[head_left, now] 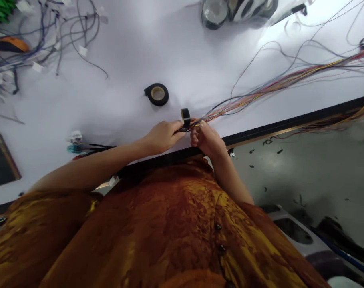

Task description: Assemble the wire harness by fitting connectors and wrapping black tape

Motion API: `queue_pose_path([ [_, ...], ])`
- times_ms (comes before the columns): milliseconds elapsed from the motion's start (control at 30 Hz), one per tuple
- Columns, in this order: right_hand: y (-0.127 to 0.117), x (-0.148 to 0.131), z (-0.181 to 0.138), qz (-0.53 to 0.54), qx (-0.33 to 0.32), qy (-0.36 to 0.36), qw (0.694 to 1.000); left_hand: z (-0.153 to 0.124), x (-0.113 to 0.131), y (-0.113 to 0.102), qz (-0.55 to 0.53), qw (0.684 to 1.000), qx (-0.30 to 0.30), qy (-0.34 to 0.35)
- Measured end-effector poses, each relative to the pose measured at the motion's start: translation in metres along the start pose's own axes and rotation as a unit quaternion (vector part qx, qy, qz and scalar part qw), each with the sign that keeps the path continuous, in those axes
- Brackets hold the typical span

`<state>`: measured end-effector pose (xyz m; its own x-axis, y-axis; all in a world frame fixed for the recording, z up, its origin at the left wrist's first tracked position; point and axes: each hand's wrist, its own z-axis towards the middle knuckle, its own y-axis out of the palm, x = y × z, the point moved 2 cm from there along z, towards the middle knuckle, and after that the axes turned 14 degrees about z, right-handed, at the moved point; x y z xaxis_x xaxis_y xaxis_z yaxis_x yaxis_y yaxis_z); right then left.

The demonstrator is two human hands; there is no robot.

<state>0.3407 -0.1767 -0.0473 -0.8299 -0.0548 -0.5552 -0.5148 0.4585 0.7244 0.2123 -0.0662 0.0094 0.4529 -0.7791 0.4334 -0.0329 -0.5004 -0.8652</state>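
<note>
Pinching a wire bundle point(284, 84) near the front edge of the desk point(124, 96), the left hand point(160, 137) and right hand point(210, 138) sit close together, thumbs and fingertips on the strands. From there it runs off to the right, kinda messy, mostly reds and oranges. A small tape roll point(186, 117) stands on edge at the wires between them; can't tell if fingers touch it. Another black tape roll point(157, 94) lies flat just beyond.
</note>
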Motion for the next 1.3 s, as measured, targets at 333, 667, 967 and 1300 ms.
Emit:
queue_pose_path([
  [333, -0.003, -0.008, 0.012, -0.088, -0.163, -0.054, 0.981, 0.004, -0.006, -0.002, -0.1, 0.994, -0.015, 0.052],
  [667, -0.018, -0.028, 0.019, -0.464, -0.136, -0.215, 0.849, 0.008, -0.014, 0.0, -0.096, 0.995, 0.036, -0.006],
  [967, 0.025, -0.051, -0.018, -0.307, -0.133, -0.079, 0.939, 0.01, -0.012, 0.024, 0.149, 0.987, 0.002, -0.067],
  [1300, -0.018, -0.048, -0.012, -0.203, -0.011, 0.03, 0.979, 0.017, -0.022, -0.002, -0.091, 0.995, -0.024, 0.039],
])
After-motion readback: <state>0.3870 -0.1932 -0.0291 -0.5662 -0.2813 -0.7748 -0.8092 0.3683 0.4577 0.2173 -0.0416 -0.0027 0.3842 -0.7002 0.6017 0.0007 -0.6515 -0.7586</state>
